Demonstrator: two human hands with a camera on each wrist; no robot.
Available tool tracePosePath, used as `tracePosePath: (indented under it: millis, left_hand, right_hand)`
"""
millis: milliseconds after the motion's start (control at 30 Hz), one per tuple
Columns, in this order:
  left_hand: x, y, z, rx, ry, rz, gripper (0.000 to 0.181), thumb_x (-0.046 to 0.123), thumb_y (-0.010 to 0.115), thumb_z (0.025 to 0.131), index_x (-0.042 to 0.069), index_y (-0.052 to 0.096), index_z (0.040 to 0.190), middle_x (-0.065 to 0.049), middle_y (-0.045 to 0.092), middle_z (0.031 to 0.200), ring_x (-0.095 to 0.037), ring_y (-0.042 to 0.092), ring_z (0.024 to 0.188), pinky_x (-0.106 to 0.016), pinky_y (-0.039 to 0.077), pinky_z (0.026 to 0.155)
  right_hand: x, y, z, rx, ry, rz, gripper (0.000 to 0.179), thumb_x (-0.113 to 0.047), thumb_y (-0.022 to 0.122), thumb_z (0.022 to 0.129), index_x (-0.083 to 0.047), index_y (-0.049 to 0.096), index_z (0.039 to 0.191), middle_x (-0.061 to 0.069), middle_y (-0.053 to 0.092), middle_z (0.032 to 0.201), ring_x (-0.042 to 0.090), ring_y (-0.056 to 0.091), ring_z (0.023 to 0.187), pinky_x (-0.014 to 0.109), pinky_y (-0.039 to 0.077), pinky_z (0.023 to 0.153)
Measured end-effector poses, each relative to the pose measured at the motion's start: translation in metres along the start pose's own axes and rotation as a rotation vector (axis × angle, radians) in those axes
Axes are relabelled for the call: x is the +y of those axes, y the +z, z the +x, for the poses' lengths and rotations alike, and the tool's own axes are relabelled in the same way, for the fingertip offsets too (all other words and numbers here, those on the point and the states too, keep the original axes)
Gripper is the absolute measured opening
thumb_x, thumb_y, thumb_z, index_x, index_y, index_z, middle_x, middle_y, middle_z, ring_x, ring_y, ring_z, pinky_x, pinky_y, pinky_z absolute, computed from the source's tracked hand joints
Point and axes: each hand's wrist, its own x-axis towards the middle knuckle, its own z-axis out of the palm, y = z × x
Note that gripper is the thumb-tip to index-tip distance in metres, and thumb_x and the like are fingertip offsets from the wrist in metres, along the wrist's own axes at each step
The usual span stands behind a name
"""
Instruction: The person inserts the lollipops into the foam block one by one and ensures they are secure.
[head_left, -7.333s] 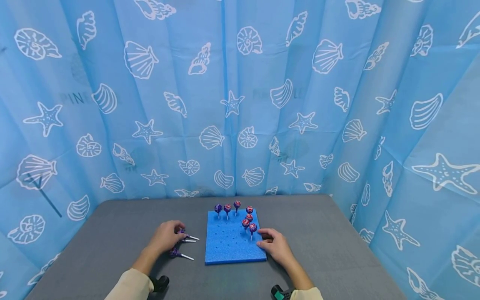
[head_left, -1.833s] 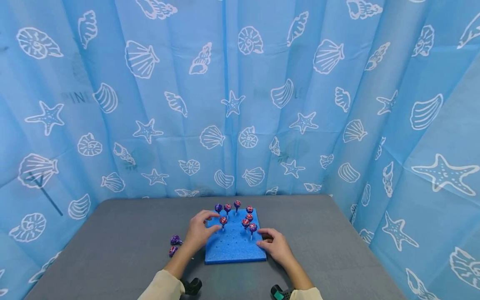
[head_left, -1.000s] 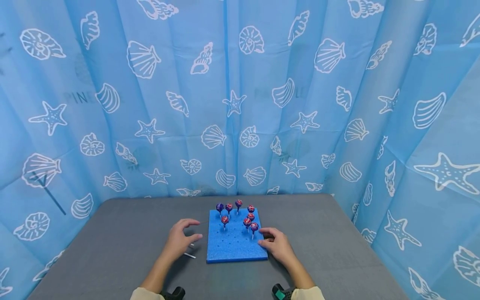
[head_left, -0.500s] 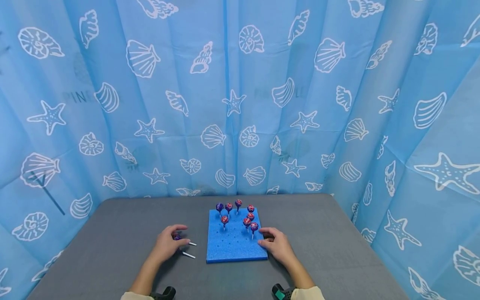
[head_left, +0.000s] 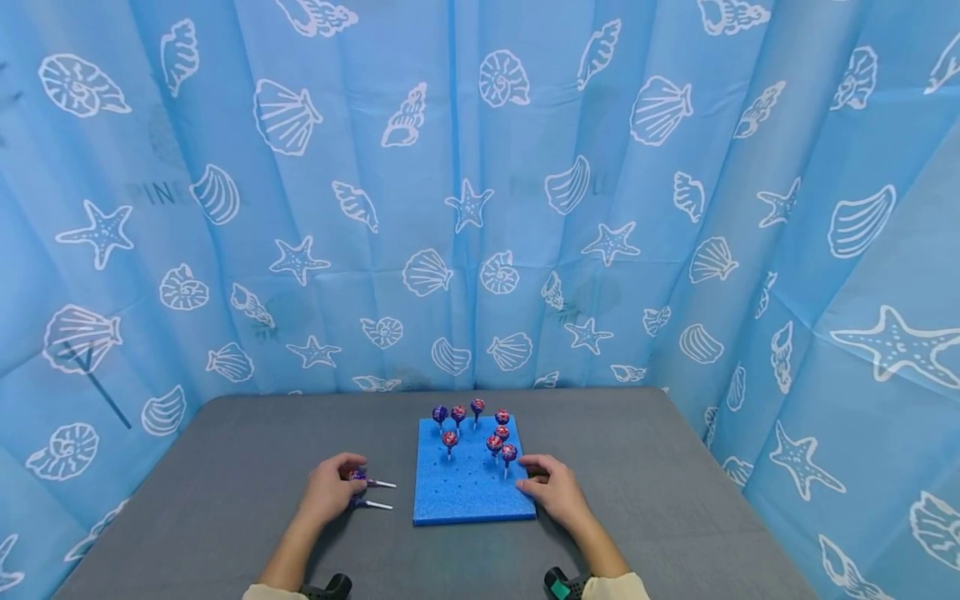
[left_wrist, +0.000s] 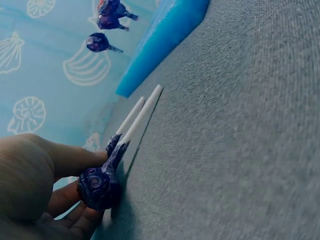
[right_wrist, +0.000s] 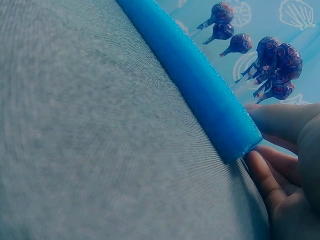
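My left hand [head_left: 330,490] pinches the farther of two purple-wrapped lollipops lying left of the board, its stick [head_left: 384,484] pointing right. In the left wrist view, the thumb [left_wrist: 90,159] meets the wrapper, partly hidden behind the nearer lollipop [left_wrist: 100,187]. The right hand [head_left: 557,492] rests at the right edge of a blue foam board [head_left: 472,504], thumb and index finger apart and touching it. Several lollipops stand upright in the board: some along the back, a cluster at the right [head_left: 508,453], and one [head_left: 450,439] on the left side.
Small holes [head_left: 459,477] dot the board's middle and front. A grey cloth-covered table [head_left: 637,492] lies under everything. A blue curtain with white shell prints [head_left: 480,208] hangs behind and along the sides.
Earlier, my left hand brought a lollipop from the left into the board's left side, let go and moved back left. Now its fingers close on another lollipop. The right hand stays at the board.
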Motion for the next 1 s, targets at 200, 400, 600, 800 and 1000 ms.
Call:
tracePosePath:
  millis: [200, 400, 600, 800, 1000]
  left_hand:
    - [0.002, 0.004, -0.001, 0.019, 0.000, -0.006, 0.027, 0.001, 0.079, 0.077, 0.002, 0.070, 0.103, -0.004, 0.067, 0.089, -0.018, 0.058, 0.080, -0.035, 0.047, 0.070]
    - [0.008, 0.007, 0.000, 0.035, 0.003, -0.021, 0.027, 0.002, 0.078, 0.080, 0.005, 0.070, 0.106, -0.006, 0.069, 0.098, -0.020, 0.060, 0.085, -0.036, 0.047, 0.071]
    - [0.013, 0.008, 0.001, 0.055, 0.009, -0.044, 0.027, 0.003, 0.077, 0.081, 0.007, 0.070, 0.107, -0.007, 0.068, 0.102, -0.022, 0.061, 0.087, -0.037, 0.049, 0.073]
    - [0.017, 0.011, 0.002, 0.034, 0.049, -0.093, 0.028, 0.004, 0.076, 0.084, 0.008, 0.069, 0.110, -0.006, 0.067, 0.105, -0.022, 0.062, 0.091, -0.036, 0.051, 0.076]
    - [0.024, 0.017, -0.001, 0.014, 0.075, -0.133, 0.029, 0.004, 0.075, 0.084, 0.007, 0.068, 0.112, -0.003, 0.066, 0.102, -0.018, 0.060, 0.088, -0.029, 0.051, 0.072]
  right_hand:
    - [0.000, 0.000, 0.000, -0.002, -0.001, -0.008, 0.031, -0.012, 0.074, 0.087, -0.005, 0.066, 0.116, 0.011, 0.063, 0.112, 0.024, 0.063, 0.096, 0.037, 0.055, 0.081]
    - [-0.001, 0.000, 0.000, -0.001, 0.001, -0.006, 0.032, -0.010, 0.074, 0.086, -0.004, 0.066, 0.116, 0.012, 0.064, 0.112, 0.023, 0.063, 0.095, 0.036, 0.055, 0.080]
    - [-0.002, 0.000, -0.001, -0.001, 0.002, -0.013, 0.032, -0.011, 0.074, 0.086, -0.004, 0.066, 0.116, 0.012, 0.064, 0.112, 0.023, 0.063, 0.095, 0.037, 0.055, 0.080]
    - [-0.002, 0.000, -0.001, 0.001, -0.007, -0.013, 0.032, -0.011, 0.074, 0.087, -0.004, 0.066, 0.117, 0.012, 0.064, 0.112, 0.024, 0.063, 0.095, 0.037, 0.055, 0.081]
    - [-0.002, 0.000, -0.001, 0.003, -0.010, -0.009, 0.031, -0.010, 0.074, 0.087, -0.003, 0.066, 0.117, 0.012, 0.064, 0.112, 0.023, 0.063, 0.095, 0.037, 0.055, 0.081]
